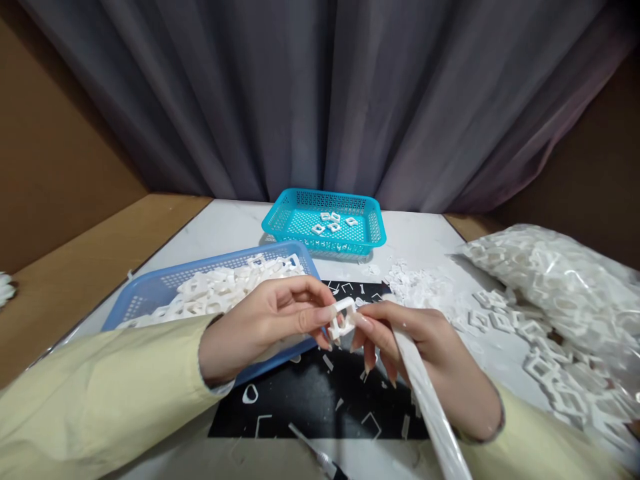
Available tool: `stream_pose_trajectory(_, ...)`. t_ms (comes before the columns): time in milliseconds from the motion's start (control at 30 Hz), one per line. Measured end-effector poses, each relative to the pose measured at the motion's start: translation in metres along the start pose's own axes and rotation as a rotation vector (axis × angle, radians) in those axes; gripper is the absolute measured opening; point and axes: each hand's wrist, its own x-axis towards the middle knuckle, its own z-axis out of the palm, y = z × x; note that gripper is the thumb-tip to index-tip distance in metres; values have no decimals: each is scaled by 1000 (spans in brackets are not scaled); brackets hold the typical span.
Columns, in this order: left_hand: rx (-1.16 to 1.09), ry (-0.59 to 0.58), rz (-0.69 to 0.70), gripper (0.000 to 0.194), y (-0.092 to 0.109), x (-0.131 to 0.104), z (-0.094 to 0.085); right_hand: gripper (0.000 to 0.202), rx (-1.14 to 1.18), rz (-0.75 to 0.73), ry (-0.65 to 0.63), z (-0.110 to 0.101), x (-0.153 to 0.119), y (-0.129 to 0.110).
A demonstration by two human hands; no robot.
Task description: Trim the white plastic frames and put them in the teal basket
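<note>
Between my two hands, over a black mat, is a small white plastic frame with an opening through it. My left hand pinches its left side between thumb and fingers. The fingertips of my right hand close on its right side. A long white strip passes across my right hand toward the lower edge of the view; I cannot tell whether the hand holds it. On the near edge of the mat lies a slim, craft-knife-like tool, partly cut off by the view. White scraps dot the mat.
Left, a blue basket holds a heap of white frames. Farther back stands a turquoise basket with several frames inside. Scraps, loose frames and a bulging clear bag occupy the right. A grey curtain hangs behind.
</note>
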Motion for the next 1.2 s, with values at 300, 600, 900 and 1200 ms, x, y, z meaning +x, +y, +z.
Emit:
stream_pose_trajectory(300, -254, 38, -67, 5, 1, -1, 3, 22, -100, -94, 90, 1, 0, 2)
stream_pose_trajectory(600, -229, -6, -101, 42, -5, -1, 5, 41, -195, -145, 45, -1, 4, 7)
stream_pose_trajectory(900, 129, 39, -61, 33, -6, 0, 8, 41, -234, -219, -56, -4, 4, 9)
stream_pose_trajectory(1200, 676, 152, 122, 32, -16, -5, 12, 24, -192, -201, 42, 2, 5, 13)
